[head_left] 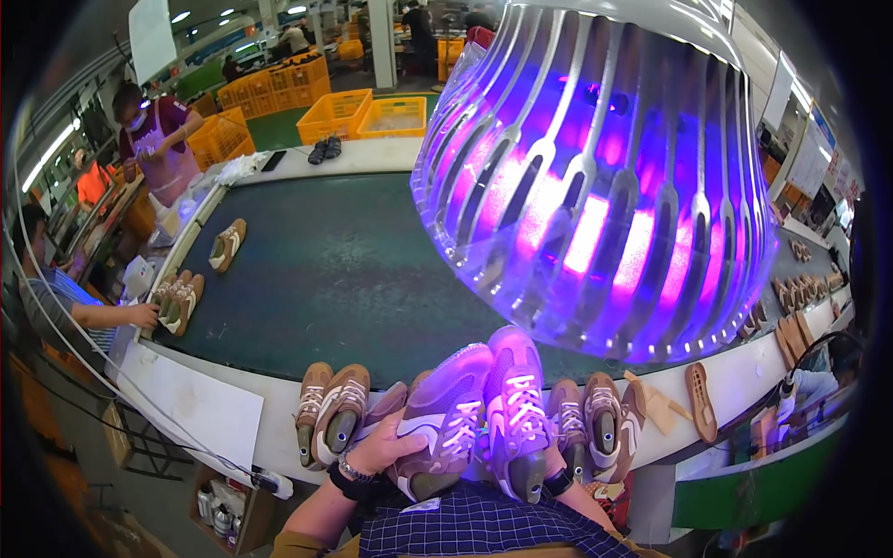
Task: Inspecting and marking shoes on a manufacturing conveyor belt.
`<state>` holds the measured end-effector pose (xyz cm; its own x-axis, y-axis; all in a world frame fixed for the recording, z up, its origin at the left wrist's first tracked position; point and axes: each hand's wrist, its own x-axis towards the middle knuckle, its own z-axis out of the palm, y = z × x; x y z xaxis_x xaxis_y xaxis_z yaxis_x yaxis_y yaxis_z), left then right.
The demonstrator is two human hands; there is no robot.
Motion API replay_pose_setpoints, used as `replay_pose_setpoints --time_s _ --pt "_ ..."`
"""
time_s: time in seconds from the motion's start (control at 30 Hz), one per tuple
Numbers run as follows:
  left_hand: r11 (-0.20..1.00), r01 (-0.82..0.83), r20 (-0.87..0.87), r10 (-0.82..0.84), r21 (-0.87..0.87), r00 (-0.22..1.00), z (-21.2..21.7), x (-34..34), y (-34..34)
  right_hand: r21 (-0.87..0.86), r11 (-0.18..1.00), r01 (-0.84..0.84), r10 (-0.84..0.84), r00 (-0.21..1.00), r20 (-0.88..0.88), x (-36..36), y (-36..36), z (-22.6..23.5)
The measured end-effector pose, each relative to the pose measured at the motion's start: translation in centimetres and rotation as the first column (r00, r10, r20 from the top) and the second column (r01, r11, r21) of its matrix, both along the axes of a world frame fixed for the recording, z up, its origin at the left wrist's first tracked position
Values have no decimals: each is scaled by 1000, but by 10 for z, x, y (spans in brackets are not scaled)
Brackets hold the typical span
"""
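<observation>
Belt: a wide dark-green conveyor belt (316, 270) fills the middle, with one brown sneaker (227, 245) on its far left part.
Lamp: a slotted metal lamp housing (595, 186), glowing violet and pink, hangs large at upper right, over the belt.
Ledge: a pale ledge (279, 451) curves along the near side of the belt, in front of the wearer.
Co-workers: at left, one person in a pink apron (172, 163) stands beside the belt; nearer, another person's hand (143, 316) reaches to a cluster of brown sneakers (179, 302) at the belt's edge.
Crates: yellow plastic crates (333, 116) stand beyond the far end.
Board: a flat white board (191, 409) lies at the near left corner.
Held pair: the left sneaker (448, 405) and right sneaker (517, 400), tinted violet, are side by side above the near ledge, toes raised and pointing away, olive lasts (435, 485) inside.
Waiting shoes: brown sneakers sit in a left group (340, 414) and a right group (603, 423), flanking the pair.
Left hand (377, 449): grasps the left sneaker's outer side, thumb across it.
Right hand (555, 459): grasps the right sneaker from its outer side; its fingers are mostly hidden.
Sole: a brown shoe sole (699, 400) lies farther right on the ledge.
Phone: a black phone (273, 161) rests on the far edge.
</observation>
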<state>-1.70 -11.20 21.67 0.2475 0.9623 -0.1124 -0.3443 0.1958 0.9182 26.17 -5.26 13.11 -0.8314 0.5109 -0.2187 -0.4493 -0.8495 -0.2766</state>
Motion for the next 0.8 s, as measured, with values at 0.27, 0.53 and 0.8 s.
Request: replay_pose_setpoints --time_s 0.27,0.53,0.8 --pt "979 -171 311 198 -113 929 -4 7 3 344 926 154 -276 899 341 -19 24 31" --pt "864 -442 688 472 -239 551 -19 -1 13 248 822 513 -532 847 13 -48 25 91" --pt "761 -540 563 639 -360 524 -28 7 5 266 786 559 -609 774 173 -63 16 77"
